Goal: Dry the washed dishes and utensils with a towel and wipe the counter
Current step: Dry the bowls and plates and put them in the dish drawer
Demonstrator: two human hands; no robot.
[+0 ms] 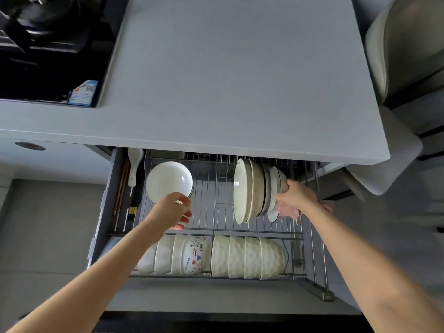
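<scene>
A pull-out wire dish rack [209,212] stands open under the grey counter [228,80]. My left hand [173,210] grips the lower rim of a white plate [168,180] standing at the rack's left. At the right, several plates and bowls [254,191] stand on edge in a row. My right hand [295,195] holds the rightmost dishes of that row, and a pink towel [288,211] is bunched under its palm. Along the rack's front lies a row of white bowls [216,257], one with cartoon prints.
A white spoon [134,164] and chopsticks [125,188] lie in the drawer's left compartment. A black cooktop [43,56] with a small blue-white card [83,92] is set in the counter at left. A padded chair [408,44] stands at right.
</scene>
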